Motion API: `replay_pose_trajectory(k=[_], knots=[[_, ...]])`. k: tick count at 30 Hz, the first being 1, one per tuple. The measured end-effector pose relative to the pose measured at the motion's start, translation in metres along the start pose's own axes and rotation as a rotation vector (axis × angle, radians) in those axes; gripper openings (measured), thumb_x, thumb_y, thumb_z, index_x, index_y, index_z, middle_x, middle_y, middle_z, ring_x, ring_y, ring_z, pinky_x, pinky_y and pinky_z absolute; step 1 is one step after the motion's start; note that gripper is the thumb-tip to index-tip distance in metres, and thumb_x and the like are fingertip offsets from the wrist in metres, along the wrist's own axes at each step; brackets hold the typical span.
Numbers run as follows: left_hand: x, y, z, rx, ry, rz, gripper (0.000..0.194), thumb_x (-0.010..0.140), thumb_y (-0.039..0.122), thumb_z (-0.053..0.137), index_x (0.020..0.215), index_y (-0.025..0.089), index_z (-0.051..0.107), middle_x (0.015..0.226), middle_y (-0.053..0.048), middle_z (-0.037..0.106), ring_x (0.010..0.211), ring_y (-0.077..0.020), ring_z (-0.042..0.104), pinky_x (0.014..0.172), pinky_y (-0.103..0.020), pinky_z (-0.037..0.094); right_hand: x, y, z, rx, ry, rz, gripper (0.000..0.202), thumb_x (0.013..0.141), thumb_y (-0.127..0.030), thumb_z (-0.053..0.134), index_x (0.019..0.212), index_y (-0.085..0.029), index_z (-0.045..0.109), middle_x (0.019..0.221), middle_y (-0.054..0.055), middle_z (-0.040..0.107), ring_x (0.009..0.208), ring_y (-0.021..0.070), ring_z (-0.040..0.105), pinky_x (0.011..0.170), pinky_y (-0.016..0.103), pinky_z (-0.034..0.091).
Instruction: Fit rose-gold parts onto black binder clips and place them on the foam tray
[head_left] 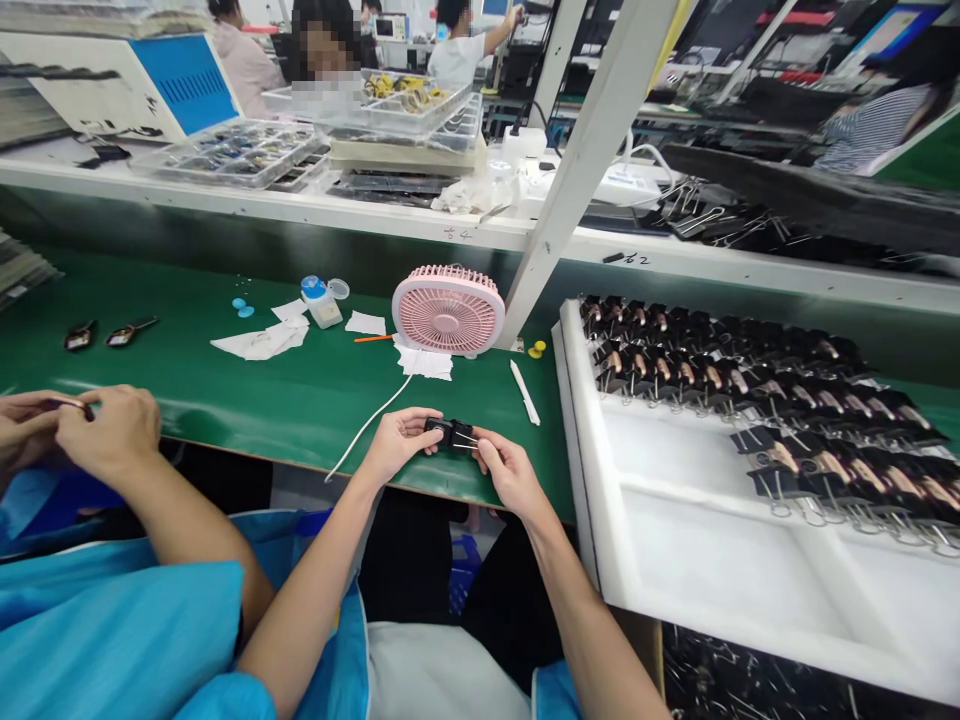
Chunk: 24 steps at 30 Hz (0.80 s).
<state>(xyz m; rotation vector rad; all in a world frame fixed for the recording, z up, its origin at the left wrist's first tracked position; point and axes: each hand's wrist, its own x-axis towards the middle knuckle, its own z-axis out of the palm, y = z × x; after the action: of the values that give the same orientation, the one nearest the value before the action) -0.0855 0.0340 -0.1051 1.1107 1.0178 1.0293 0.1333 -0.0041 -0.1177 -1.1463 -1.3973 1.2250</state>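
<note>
Near the front edge of the green table [300, 385], my left hand [401, 440] is closed on the left end of a small black part [441, 432]. A black binder clip [460, 436] sits at the part's right end. My right hand [504, 465] is closed around the clip's wire handles. Both hands are at about the same height, with the part and the clip between them. Behind them stands a pink fan [448, 312], and its white cable [371, 422] runs to the table edge left of my left hand.
At the right, a white foam tray [679, 440] holds rows of clipped black parts [780, 385]. A co-worker's hands [112, 430] hold a small item at the left. A white pen [525, 392], papers [262, 340] and a small bottle [321, 303] lie or stand farther back.
</note>
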Motion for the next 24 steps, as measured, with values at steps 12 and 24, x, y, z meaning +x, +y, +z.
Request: replay_pose_trajectory(k=[12,24], knots=[[0.000,0.005,0.004,0.024,0.007,0.003,0.051,0.064,0.040,0.094,0.103,0.011,0.077,0.075,-0.008,0.076,0.057,-0.0177,0.067,0.061,-0.032,0.060,0.005,-0.001,0.007,-0.001,0.007,-0.025,0.054,0.101,-0.057,0.056,0.124,-0.012,0.074,0.077,0.005,0.062,0.062,0.0163,0.050,0.056,0.026,0.040],[0.018,0.000,-0.008,-0.062,0.191,0.129,0.060,0.064,0.034,0.095,0.119,0.021,0.073,0.091,0.000,0.074,0.081,-0.0148,0.067,0.076,-0.024,0.056,-0.122,-0.061,-0.006,0.032,-0.084,0.190,0.035,0.097,-0.041,0.068,0.126,-0.021,0.073,0.104,0.006,0.074,0.085,0.0194,0.067,0.079,0.030,0.054]])
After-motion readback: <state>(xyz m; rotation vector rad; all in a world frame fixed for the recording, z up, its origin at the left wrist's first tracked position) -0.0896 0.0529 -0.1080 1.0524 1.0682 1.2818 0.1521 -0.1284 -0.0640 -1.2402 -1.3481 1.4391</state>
